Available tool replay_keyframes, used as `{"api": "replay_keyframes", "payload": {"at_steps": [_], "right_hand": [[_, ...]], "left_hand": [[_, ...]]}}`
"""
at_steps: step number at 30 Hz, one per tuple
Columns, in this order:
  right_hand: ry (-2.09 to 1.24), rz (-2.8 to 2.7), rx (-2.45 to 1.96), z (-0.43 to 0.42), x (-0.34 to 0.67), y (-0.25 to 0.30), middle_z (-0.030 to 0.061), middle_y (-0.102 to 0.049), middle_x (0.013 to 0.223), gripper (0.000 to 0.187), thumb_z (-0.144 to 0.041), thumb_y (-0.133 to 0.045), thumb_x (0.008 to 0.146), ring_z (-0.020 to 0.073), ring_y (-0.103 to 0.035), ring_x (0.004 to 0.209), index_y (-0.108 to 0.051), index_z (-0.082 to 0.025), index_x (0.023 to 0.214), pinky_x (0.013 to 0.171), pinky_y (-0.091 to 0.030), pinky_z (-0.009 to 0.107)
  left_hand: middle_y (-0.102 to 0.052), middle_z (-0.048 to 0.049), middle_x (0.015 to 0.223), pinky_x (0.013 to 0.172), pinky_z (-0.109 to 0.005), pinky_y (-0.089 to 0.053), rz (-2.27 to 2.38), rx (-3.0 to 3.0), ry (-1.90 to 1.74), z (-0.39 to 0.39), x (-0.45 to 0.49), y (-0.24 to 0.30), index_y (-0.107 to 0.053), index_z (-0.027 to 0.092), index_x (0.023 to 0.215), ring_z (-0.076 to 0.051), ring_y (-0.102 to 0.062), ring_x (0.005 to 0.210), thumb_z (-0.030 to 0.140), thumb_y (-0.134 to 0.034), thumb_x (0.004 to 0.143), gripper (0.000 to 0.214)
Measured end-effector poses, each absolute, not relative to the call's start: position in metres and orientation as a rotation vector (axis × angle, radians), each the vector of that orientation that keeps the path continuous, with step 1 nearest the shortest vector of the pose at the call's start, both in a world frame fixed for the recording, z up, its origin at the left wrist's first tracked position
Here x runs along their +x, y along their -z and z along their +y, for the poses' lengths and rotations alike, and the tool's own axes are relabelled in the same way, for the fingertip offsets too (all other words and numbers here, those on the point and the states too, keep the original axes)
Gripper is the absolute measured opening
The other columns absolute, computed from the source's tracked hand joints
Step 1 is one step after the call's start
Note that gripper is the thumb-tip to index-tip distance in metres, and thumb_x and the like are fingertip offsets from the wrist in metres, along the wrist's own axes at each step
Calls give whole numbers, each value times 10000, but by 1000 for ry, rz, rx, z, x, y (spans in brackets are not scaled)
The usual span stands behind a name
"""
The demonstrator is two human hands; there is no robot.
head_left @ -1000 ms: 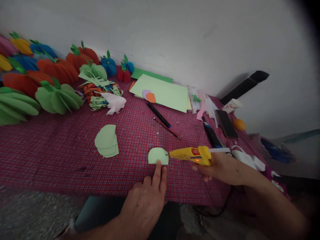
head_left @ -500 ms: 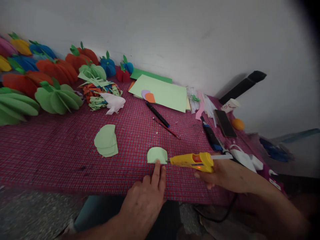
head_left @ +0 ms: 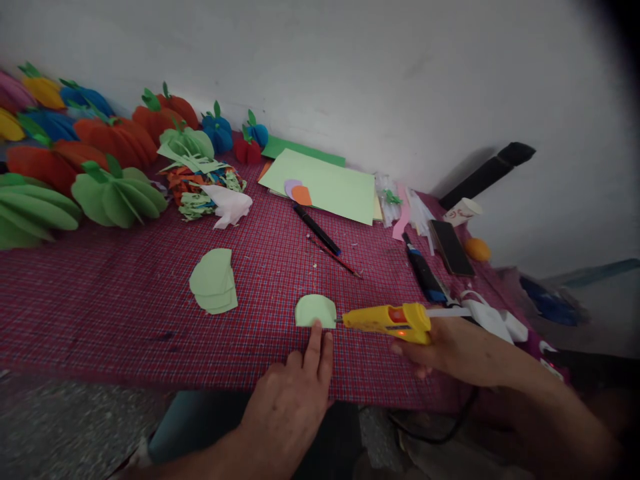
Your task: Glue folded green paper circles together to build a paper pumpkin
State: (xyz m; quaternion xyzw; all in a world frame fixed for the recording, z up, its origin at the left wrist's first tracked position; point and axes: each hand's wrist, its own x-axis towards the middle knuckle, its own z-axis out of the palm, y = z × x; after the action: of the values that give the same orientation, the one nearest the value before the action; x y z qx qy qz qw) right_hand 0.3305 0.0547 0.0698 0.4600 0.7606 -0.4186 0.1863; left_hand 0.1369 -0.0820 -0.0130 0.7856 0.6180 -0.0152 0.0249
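My right hand [head_left: 450, 350] grips a yellow glue gun [head_left: 387, 321], its nozzle tip at the right edge of a small folded light-green paper piece [head_left: 315, 311] on the red checked tablecloth [head_left: 125, 307]. My left hand [head_left: 295, 397] lies flat with fingers stretched out, two fingertips pressing the near edge of that paper piece. A stack of similar green cut-outs [head_left: 214, 281] lies to the left.
Paper fruit shapes in green [head_left: 117, 193], orange, blue and yellow line the back left. A scrap pile [head_left: 203, 183], green paper sheets [head_left: 323, 183], a black pen [head_left: 316, 228], a pencil, a marker [head_left: 423, 270], a phone [head_left: 451, 247] and a paper cup [head_left: 463, 211] lie farther back. The table edge is near me.
The glue gun has slid slightly right and down along the edge of the green piece. My left hand has stayed pressing the paper.
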Motion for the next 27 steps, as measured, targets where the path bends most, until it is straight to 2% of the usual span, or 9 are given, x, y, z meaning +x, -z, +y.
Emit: {"api": "replay_keyframes", "payload": {"at_steps": [4,14,20,27], "right_hand": [[1242,2150,1254,55,330,-69,-16,-661,676,302,-467,-457,869,133,-637,590,-561,-200,963,568,-475,214],[1162,2155,1276,53,332,-72,-21,-661,622,306,-461,-449,872,137,-631,581,-582,-217,1001,567,-469,209],[1262,2137,1273,55,329,-72,-18,-639,660,300,-464,-456,864,130,-624,584,-561,-196,950,570,-471,207],[1250,2158,1311,58,318,-80,-4,-621,647,337,-461,-449,864,144,-612,588,-559,-169,989,563,-463,226]], "left_hand": [[-330,-182,1411,417,-302,-531,1901,2427,60,-81,137,13,-420,143,1339,-195,-615,655,412,-612,760,667],[-329,-188,1412,418,-296,-530,1909,2432,66,-82,137,13,-407,141,1346,-193,-613,656,421,-614,756,686],[-322,-182,1416,419,-299,-533,1896,2442,78,-81,137,12,-408,143,1346,-191,-612,655,418,-603,766,671],[-318,-194,1413,433,-312,-539,1880,2442,87,-81,136,10,-399,131,1350,-196,-610,659,395,-591,780,657]]}}
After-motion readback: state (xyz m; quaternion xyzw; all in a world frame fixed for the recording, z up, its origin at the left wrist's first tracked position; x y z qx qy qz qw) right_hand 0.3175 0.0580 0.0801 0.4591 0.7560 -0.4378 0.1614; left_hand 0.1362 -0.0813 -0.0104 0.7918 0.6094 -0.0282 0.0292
